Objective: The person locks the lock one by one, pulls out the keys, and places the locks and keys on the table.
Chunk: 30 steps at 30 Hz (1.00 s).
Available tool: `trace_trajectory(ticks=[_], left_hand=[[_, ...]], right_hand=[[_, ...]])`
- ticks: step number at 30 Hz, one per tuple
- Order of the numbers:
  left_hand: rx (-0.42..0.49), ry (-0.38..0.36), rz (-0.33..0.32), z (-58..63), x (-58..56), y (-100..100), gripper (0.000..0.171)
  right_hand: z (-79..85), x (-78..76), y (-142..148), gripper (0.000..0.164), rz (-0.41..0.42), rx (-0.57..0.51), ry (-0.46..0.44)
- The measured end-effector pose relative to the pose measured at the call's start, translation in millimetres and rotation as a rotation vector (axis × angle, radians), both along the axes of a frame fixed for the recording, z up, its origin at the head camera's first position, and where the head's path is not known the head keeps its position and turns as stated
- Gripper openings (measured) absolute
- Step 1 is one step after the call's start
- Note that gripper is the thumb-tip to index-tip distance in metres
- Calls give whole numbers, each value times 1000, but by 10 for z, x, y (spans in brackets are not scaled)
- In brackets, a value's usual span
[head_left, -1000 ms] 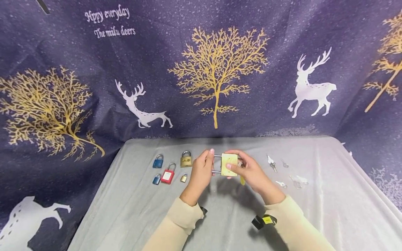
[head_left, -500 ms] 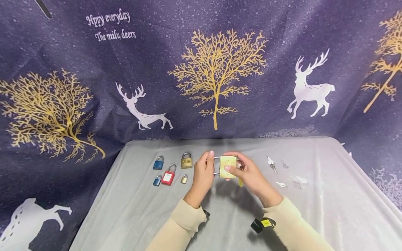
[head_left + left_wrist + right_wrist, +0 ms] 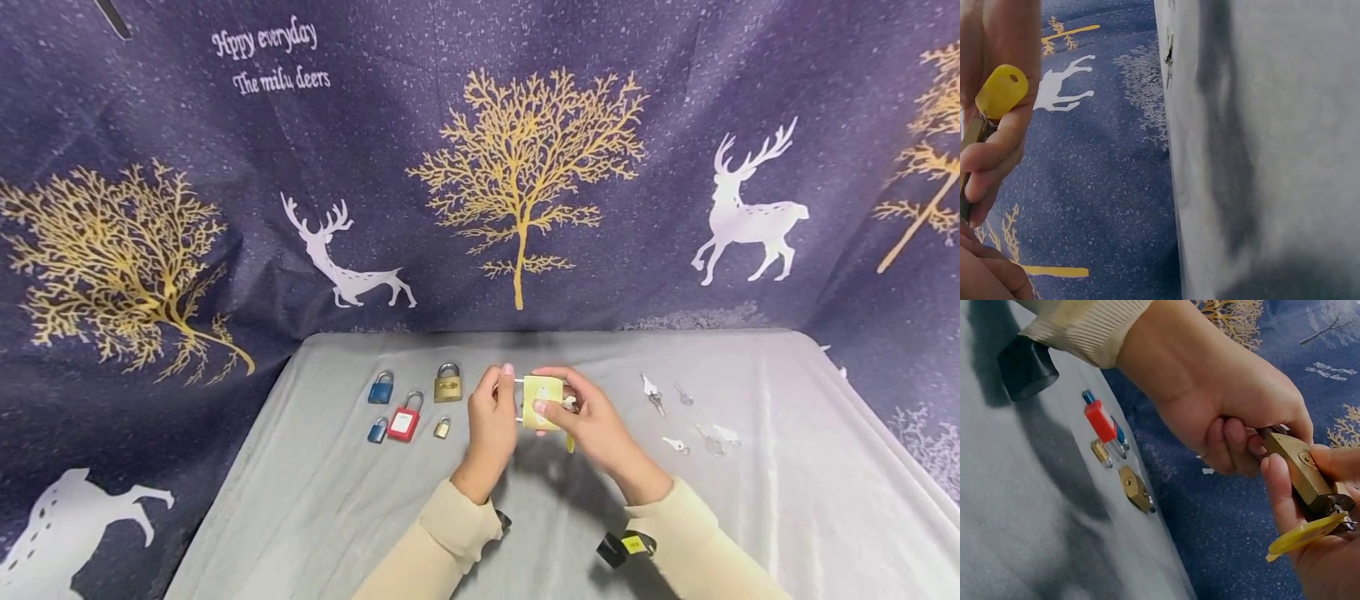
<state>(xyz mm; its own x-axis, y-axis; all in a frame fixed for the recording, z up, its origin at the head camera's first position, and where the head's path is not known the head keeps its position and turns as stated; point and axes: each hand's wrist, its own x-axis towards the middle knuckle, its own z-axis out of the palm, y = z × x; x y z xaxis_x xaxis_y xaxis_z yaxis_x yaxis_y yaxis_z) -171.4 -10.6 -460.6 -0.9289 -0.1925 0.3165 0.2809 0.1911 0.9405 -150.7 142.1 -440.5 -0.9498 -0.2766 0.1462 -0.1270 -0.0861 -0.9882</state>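
Observation:
Above the table, both hands hold a large brass padlock (image 3: 552, 390), turned sideways. My right hand (image 3: 603, 425) grips its body, thumb across the front face. My left hand (image 3: 491, 425) holds the steel shackle, mostly hidden in its fingers; short lengths of the two legs show beside the body. At the keyhole end, a key with a yellow plastic tag (image 3: 1304, 536) hangs by the right palm. The left wrist view also shows the yellow tag (image 3: 1002, 91) against the right hand's fingers.
Left on the grey cloth (image 3: 315, 500) lie a red padlock (image 3: 402, 422), two blue padlocks (image 3: 381, 388), a brass padlock (image 3: 447, 386) and a small brass one (image 3: 442, 427). Several keys (image 3: 652, 395) lie at the right. A patterned purple curtain (image 3: 480, 167) hangs behind.
The left hand has moved slightly right and the padlock body slightly left, so less of the shackle legs shows between them. Both hands keep their hold.

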Motion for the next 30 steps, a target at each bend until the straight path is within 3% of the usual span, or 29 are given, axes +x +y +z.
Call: trace_trajectory(ticks=[11,30], left_hand=[[-22,12,6,-30,-3,-23,41],[47,-64,-146,54,-58,-123,45]], right_hand=[[-11,-41,8,47,20,39,-47],[12,-66,68,49,29,37,-39]])
